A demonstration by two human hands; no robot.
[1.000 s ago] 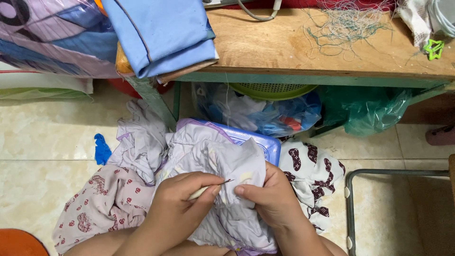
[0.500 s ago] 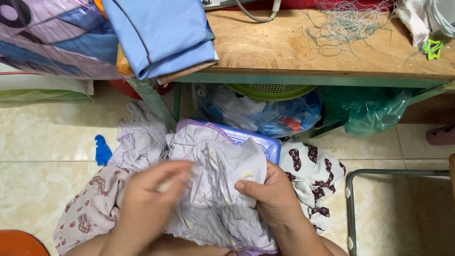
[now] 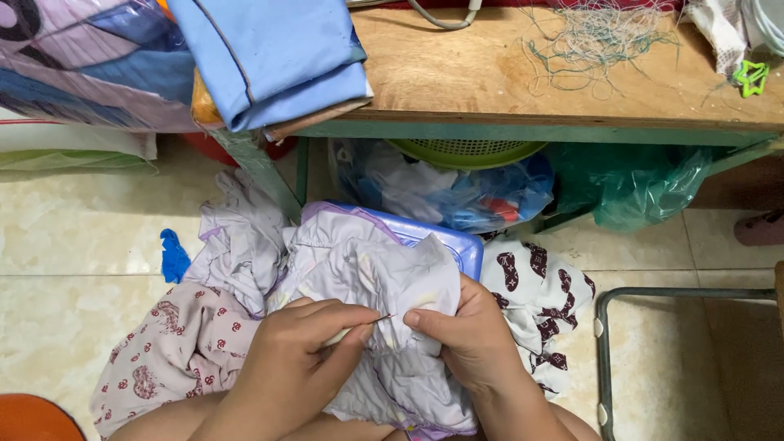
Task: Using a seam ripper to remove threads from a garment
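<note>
Your left hand [image 3: 298, 359] closes thumb and forefinger around a thin pointed tool [image 3: 371, 322], likely a seam ripper or needle, so the tip can work the cloth. It lies nearly level, long axis left to right, its point aimed right at the fabric pinched by your right hand [image 3: 465, 339]. That hand's fingers are shut on a fold of the pale lilac garment [image 3: 384, 282], bunching it taut at centre, near you. Farther off, a blue plastic basin [image 3: 457, 245] props the garment; printed clothes [image 3: 175, 347] lie left, under a wooden table [image 3: 506, 77].
</note>
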